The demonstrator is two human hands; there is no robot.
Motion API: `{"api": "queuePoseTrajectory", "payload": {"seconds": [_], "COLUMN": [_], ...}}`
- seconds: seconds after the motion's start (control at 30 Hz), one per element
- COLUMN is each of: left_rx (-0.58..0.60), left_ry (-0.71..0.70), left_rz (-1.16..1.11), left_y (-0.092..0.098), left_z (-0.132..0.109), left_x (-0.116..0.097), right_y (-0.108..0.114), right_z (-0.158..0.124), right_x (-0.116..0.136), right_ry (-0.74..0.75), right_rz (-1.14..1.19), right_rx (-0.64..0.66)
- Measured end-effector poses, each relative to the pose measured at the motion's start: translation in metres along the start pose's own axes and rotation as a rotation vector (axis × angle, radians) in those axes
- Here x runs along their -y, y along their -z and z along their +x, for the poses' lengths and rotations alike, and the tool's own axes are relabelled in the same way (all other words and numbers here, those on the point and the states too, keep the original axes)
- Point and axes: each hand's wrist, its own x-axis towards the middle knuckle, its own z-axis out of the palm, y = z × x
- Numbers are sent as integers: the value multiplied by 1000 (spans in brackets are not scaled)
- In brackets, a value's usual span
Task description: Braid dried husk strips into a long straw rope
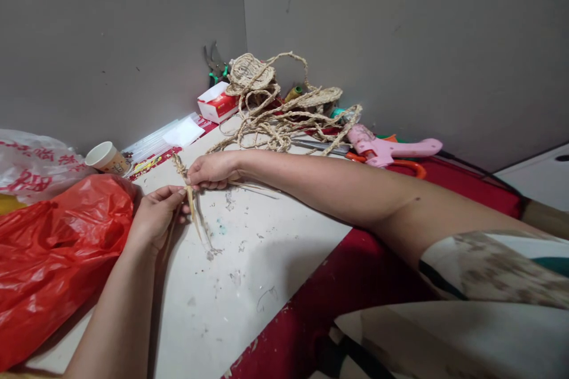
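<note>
Both hands meet over the pale board, at the end of a braided straw cord [179, 164]. My left hand [160, 208] is closed, thumb and fingers pinching straw strands just below the braid. Beside it, my right hand [215, 170] is closed too, its fingertips pinching strands at the same spot. Loose straw strands [194, 213] hang down between the hands, and a few thin ends stick out to the right under my right wrist. More of the braided cord [284, 112] lies in a heap and coils at the back. My fingers hide the exact crossing of the strands.
A red plastic bag [66, 237] fills the left side, with a white printed bag [40, 160] and a paper cup [106, 157] behind. Pliers [215, 65], a tissue box [219, 102], orange-handled scissors [406, 167] and a pink glue gun [391, 147] sit near the grey walls.
</note>
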Motion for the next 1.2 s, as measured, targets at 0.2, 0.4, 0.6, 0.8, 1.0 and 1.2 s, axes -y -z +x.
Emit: {"api": "queuePoseTrajectory", "payload": {"seconds": [0.2, 0.4, 0.6, 0.8, 1.0, 1.2], "left_rx": [-85, 5, 48, -228, -279, -433], "left_ry": [-39, 26, -23, -366, -435, -603], "left_rz": [120, 134, 112, 1008, 1256, 619], "left_y": [4, 7, -15, -38, -47, -28], "left_z": [0, 2, -14, -30, -42, -38], "left_x": [1, -1, -4, 5, 8, -2], "right_y": [-1, -6, -15, -18, -19, -10], "right_z": [-3, -2, 2, -1, -1, -6], "right_x": [1, 1, 5, 4, 2, 6], "right_ry": [-14, 63, 97, -43, -4, -41], "right_rz": [-33, -308, -415, -49, 157, 428], "right_rx": [-12, -165, -296, -210, -176, -34]}}
